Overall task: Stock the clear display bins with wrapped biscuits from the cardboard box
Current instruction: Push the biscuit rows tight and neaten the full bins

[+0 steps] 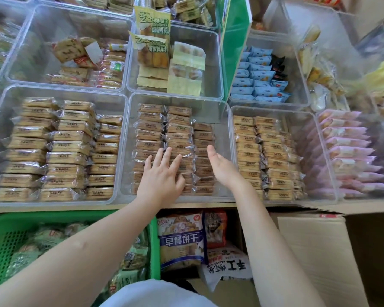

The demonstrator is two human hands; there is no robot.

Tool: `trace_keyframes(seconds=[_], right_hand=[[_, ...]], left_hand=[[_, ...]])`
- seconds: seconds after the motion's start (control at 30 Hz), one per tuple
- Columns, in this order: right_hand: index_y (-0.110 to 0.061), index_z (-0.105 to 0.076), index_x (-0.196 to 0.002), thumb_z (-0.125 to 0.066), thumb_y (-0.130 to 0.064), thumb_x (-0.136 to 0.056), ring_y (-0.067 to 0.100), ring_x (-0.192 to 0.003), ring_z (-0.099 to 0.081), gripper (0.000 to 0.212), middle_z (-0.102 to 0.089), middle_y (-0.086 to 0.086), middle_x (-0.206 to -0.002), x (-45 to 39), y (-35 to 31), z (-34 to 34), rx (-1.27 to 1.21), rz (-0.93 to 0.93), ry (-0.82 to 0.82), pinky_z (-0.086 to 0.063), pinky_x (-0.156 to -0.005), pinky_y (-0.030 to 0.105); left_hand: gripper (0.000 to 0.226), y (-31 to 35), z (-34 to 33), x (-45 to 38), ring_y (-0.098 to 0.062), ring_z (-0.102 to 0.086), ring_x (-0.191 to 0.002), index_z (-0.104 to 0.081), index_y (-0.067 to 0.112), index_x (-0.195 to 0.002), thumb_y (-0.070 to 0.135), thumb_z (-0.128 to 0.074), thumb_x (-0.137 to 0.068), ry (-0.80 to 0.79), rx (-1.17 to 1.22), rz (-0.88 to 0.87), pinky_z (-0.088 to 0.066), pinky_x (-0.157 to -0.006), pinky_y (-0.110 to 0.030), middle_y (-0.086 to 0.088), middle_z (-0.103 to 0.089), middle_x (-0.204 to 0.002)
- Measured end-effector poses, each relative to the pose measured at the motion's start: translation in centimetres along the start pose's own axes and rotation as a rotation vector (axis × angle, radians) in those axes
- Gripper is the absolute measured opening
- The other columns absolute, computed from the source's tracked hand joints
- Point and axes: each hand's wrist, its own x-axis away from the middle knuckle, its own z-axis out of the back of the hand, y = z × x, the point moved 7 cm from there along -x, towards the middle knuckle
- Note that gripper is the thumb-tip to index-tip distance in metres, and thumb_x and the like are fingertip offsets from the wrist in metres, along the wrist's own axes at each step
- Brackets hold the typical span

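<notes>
The clear display bin [222, 107] in the middle of the front row holds three rows of clear-wrapped brown biscuits [151, 126]. My left hand [162, 173] lies over the near end of the left and middle rows, fingers spread and straight, touching the packs. My right hand [222, 166] hovers edge-on over the right row, fingers straight, holding nothing. The cardboard box [315, 244] stands at lower right below the shelf edge, its flap up; its inside is not visible.
Bins of the same biscuits flank the middle one at left [120, 96] and right [233, 111]. Behind are bins with green-yellow packs, blue packs and pink packs. A green basket [0, 240] and snack bags [180, 238] sit below the shelf.
</notes>
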Motion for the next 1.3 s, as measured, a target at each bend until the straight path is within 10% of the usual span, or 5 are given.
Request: trace_keyframes(seconds=[0.27,0.63,0.87,1.1,1.3], right_hand=[[-0.017,-0.024,-0.16,-0.003,-0.091,-0.08,0.034,-0.139,-0.045,0.111,-0.032,0.009,-0.163,0.7,1.8,-2.3,0.181,-0.217,-0.144,-0.031,-0.116,0.053],[-0.034,-0.015,-0.16,-0.006,-0.09,-0.082,0.025,-0.109,-0.063,0.096,-0.065,0.01,-0.123,1.9,0.5,-3.0,-0.152,-0.14,-0.225,-0.033,-0.107,0.04],[-0.039,-0.012,-0.16,-0.008,-0.089,-0.084,0.029,-0.109,-0.061,0.091,-0.043,0.017,-0.154,1.3,0.0,-4.3,-0.279,-0.144,-0.242,-0.037,-0.114,0.043],[-0.036,0.0,-0.161,-0.018,-0.11,-0.049,0.025,-0.156,-0.004,0.135,0.003,-0.006,-0.17,1.2,-0.8,-6.4,-0.134,-0.192,-0.287,-0.009,-0.124,0.056],[-0.021,0.01,-0.161,-0.016,-0.098,-0.074,0.033,-0.156,-0.004,0.119,-0.003,0.006,-0.17,1.4,0.0,-5.9,0.04,-0.183,-0.256,-0.006,-0.122,0.055]], left_hand=[[0.064,0.0,0.1,0.2,-0.025,0.003,-0.155,-0.018,0.028,-0.16,0.049,-0.026,-0.1,0.01,0.002,0.002,-0.004,-0.125,-0.05,-0.007,-0.005,-0.169],[0.063,0.1,0.3,0.2,-0.027,0.001,-0.155,-0.02,0.027,-0.16,0.047,-0.028,-0.1,0.024,-0.001,-0.001,-0.004,-0.124,-0.049,-0.009,-0.008,-0.168],[0.062,0.2,0.5,0.4,-0.028,-0.001,-0.155,-0.023,0.026,-0.159,0.046,-0.029,-0.1,0.039,-0.002,-0.005,-0.005,-0.124,-0.049,-0.01,-0.008,-0.168],[0.063,0.1,0.5,0.6,-0.028,-0.001,-0.155,-0.021,0.026,-0.159,0.047,-0.03,-0.1,0.051,0.022,-0.013,-0.005,-0.125,-0.048,-0.011,-0.009,-0.168],[0.05,-0.8,1.1,1.0,-0.031,-0.019,-0.15,-0.047,0.02,-0.143,0.039,-0.045,-0.097,0.113,0.121,0.015,-0.014,-0.122,-0.048,-0.013,-0.028,-0.162]])
